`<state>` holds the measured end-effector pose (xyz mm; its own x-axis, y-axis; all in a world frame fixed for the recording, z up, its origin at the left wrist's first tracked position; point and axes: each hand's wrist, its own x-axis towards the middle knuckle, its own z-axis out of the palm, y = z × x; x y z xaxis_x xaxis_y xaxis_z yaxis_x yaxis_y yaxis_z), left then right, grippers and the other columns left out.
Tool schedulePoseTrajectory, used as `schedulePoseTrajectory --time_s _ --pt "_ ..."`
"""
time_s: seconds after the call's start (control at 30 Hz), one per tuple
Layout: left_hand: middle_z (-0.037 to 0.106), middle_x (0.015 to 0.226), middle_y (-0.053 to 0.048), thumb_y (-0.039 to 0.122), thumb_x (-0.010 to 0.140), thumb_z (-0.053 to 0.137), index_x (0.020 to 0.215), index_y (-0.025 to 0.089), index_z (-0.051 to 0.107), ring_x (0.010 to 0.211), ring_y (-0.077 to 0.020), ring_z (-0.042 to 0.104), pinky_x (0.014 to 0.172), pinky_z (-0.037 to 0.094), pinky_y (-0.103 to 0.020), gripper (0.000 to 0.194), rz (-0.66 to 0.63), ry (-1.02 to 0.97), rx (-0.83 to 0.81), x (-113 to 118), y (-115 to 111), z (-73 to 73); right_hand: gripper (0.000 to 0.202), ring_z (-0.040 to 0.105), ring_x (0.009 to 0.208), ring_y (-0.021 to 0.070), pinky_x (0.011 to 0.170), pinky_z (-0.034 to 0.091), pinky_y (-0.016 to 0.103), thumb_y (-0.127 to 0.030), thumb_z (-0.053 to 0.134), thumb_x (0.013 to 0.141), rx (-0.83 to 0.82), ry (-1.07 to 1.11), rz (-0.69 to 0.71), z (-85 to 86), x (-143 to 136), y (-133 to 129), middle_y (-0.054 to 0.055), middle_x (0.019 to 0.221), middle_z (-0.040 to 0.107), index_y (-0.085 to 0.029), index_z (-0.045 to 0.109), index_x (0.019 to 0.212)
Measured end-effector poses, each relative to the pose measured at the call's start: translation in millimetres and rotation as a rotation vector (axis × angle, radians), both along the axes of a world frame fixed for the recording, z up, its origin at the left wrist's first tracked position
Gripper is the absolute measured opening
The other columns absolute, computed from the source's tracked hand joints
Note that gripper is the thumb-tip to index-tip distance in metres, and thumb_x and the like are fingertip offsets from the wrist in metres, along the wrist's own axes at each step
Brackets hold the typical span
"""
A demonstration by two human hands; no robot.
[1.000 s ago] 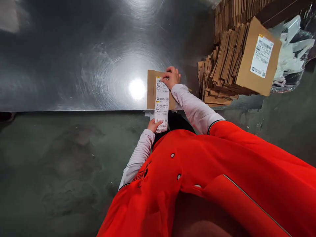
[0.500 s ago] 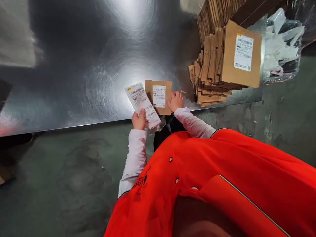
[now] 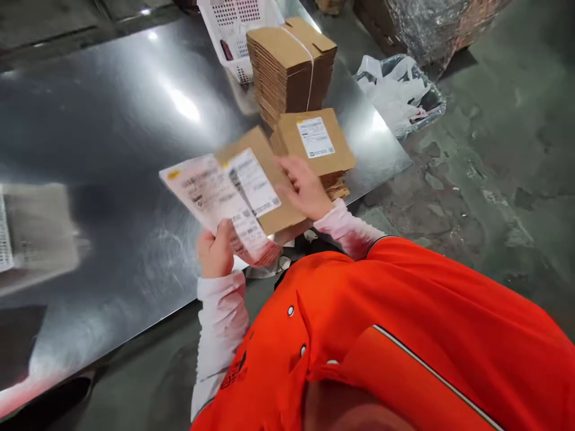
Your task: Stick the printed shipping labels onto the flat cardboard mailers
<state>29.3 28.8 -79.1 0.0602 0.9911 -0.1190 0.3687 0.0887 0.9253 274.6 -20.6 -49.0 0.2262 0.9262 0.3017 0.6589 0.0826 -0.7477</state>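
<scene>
My left hand (image 3: pixel 216 250) is closed on a stack of printed shipping labels (image 3: pixel 202 190), with the thumb lying on top. My right hand (image 3: pixel 306 187) grips the right edge of a flat brown cardboard mailer (image 3: pixel 279 220), which is tilted and somewhat blurred. A white label (image 3: pixel 254 182) is on the mailer's face. The label stack overlaps the mailer's left side and hides part of it. Just beyond my right hand lies a pile of flat cardboard mailers (image 3: pixel 344 152); the top one bears a white label (image 3: pixel 315 137).
Behind the pile stands a strapped bundle of flat cardboard (image 3: pixel 274 54), beside a white perforated basket (image 3: pixel 211 27). A lined bin (image 3: pixel 426 111) holding white scraps is past the metal table's (image 3: pixel 117 131) right edge. A greyish, blurred object (image 3: pixel 42 227) lies at left.
The mailer, which lay on the table under my right hand, is now raised and tilted in its grip. My left hand still holds the labels. The view has turned, showing the basket.
</scene>
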Motion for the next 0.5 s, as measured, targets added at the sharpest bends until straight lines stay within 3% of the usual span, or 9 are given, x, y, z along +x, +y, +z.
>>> schedulePoseTrajectory --time_s 0.07,0.1,0.17,0.23,0.3,0.37,0.5 --pt "0.069 0.083 -0.01 0.05 0.084 0.058 0.088 0.014 0.068 0.099 -0.034 0.068 0.097 0.051 -0.05 0.038 -0.177 0.225 0.127 47.7 18.5 37.4 0.046 0.054 0.129 0.0243 0.108 0.05 0.038 -0.03 0.059 0.093 0.068 -0.016 -0.078 22.2 61.4 3.6 0.01 0.139 0.056 -0.015 0.058 0.136" --pt "0.067 0.083 -0.01 0.047 0.084 0.058 0.085 0.013 0.068 0.102 -0.0352 0.067 0.099 0.049 -0.051 0.035 -0.224 0.346 0.192 69.5 25.0 52.5 0.045 0.057 0.125 0.0244 0.103 0.052 0.038 -0.034 0.059 0.093 0.06 -0.008 -0.115 25.0 89.9 8.5 0.01 0.136 0.058 -0.014 0.059 0.133" --pt "0.066 0.086 -0.009 0.046 0.087 0.056 0.085 0.013 0.067 0.107 -0.0347 0.064 0.103 0.045 -0.05 0.034 -0.309 0.452 0.296 105.8 30.2 74.5 0.048 0.061 0.119 0.0237 0.1 0.054 0.038 -0.041 0.058 0.093 0.003 0.028 -0.203 16.4 137.0 22.5 0.011 0.134 0.06 -0.013 0.06 0.132" --pt "0.064 0.087 -0.008 0.048 0.091 0.052 0.088 0.013 0.067 0.107 -0.0324 0.064 0.103 0.044 -0.047 0.038 -0.391 0.442 0.342 135.2 28.7 85.3 0.052 0.064 0.112 0.0223 0.099 0.054 0.039 -0.046 0.061 0.09 -0.073 0.071 -0.25 -4.0 169.3 37.8 0.012 0.133 0.062 -0.013 0.061 0.131" --pt "0.063 0.087 -0.007 0.052 0.093 0.049 0.09 0.013 0.066 0.106 -0.0311 0.064 0.102 0.044 -0.045 0.043 -0.456 0.393 0.368 166.0 28.7 84.8 0.053 0.066 0.107 0.0209 0.099 0.054 0.039 -0.045 0.067 0.086 -0.133 0.11 -0.225 -26.1 191.0 50.4 0.011 0.129 0.065 -0.013 0.063 0.128" --pt "0.063 0.091 -0.008 0.052 0.094 0.049 0.091 0.013 0.065 0.11 -0.032 0.063 0.103 0.043 -0.045 0.043 -0.465 0.351 0.417 202.8 36.1 73.8 0.049 0.067 0.105 0.0195 0.1 0.054 0.038 -0.042 0.066 0.088 -0.148 0.139 -0.233 -43.0 209.3 57.4 0.01 0.127 0.067 -0.014 0.063 0.128" --pt "0.065 0.107 -0.015 0.038 0.088 0.063 0.088 0.014 0.063 0.126 -0.038 0.053 0.112 0.036 -0.051 0.024 -0.421 0.349 0.438 273.0 65.1 35.9 0.044 0.066 0.108 0.0175 0.097 0.054 0.036 -0.03 0.032 0.104 -0.283 0.074 -0.449 -62.2 243.3 52.1 0.013 0.125 0.067 -0.008 0.059 0.131"
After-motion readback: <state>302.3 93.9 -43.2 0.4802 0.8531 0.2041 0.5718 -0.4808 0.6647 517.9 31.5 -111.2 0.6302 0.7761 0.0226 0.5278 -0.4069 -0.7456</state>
